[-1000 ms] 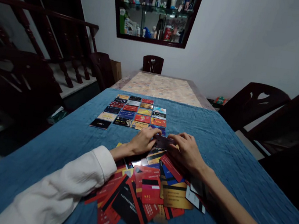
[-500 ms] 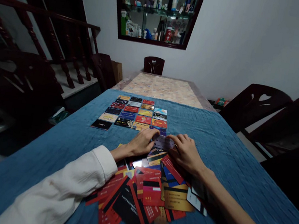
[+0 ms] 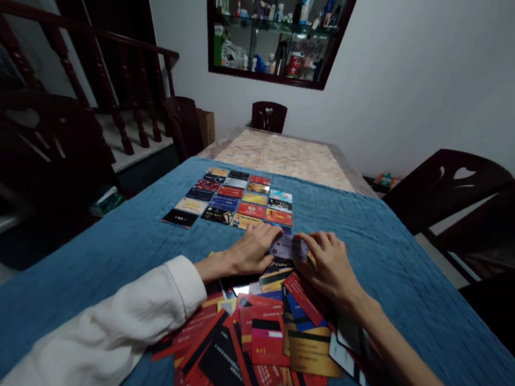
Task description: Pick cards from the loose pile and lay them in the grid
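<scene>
While both hands are raised slightly over the blue cloth (image 3: 122,270), they share one pale purple card (image 3: 287,247), its face tipped toward the camera. The left hand (image 3: 253,248) pinches the card's left end and the right hand (image 3: 330,264) grips its right end, fingers curled and the gap between the hands narrow. The card sits midway between the table's (image 3: 286,155) left and right edges, above the far side of a loose pile (image 3: 260,340) that spreads toward the near edge. Red cards dominate that heap, with a black card (image 3: 227,368) at its near side and a gold card (image 3: 315,353) and white-and-black cards (image 3: 348,359) toward the right edge. Beyond the hands, toward the left edge, laid-out cards (image 3: 228,203) lie face up in four columns, close together; the column nearest the right edge ends at a blue card (image 3: 285,229), partly hidden by the left hand. Past the cloth, the patterned tabletop runs to the far edge, where a dark wooden chair (image 3: 268,118) stands.
</scene>
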### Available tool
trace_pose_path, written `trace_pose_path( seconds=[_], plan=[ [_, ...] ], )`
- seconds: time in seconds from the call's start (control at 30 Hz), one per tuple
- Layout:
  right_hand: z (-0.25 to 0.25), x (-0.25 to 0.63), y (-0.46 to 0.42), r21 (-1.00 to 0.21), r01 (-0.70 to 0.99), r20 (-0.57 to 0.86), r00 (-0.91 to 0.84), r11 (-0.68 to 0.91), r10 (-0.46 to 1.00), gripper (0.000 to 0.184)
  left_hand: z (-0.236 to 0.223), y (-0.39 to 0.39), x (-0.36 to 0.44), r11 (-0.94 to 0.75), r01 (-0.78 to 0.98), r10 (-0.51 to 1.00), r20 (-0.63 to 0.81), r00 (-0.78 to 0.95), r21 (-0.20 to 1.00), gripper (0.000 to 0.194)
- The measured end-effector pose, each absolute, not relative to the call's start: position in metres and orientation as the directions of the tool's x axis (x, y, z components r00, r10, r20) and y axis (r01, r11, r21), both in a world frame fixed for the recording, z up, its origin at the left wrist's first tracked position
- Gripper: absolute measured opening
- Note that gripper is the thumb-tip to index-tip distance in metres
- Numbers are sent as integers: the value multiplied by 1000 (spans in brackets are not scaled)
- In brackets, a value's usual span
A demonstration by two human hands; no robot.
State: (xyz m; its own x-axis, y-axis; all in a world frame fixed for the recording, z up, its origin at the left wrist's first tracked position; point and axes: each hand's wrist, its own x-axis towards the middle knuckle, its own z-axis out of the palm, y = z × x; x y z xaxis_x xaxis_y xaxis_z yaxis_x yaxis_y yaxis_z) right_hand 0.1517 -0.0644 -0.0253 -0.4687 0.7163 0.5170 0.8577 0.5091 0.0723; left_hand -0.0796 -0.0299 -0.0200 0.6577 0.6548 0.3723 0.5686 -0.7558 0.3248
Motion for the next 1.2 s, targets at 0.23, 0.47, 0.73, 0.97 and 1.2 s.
trace_pose_path(
  seconds=[0.23,0.47,0.73,0.97,1.2],
  plan=[
    [-16,150,-61,97,840,509,-503,534,698,40,-11,-24,-88,-750,594,661,334,672,290,45],
    [-7,141,-38,130,805,469,-564,579,679,44,4,-11,-112,-762,609,647,298,702,220,42],
    [8,114,-3,161,777,404,-614,609,678,46,19,11,-141,-751,639,656,287,698,166,41],
    [22,87,34,130,763,350,-633,634,690,44,28,41,-168,-728,678,671,303,676,100,40],
    [34,60,73,116,778,288,-621,617,729,49,35,76,-189,-686,726,706,278,651,44,33]
  ],
)
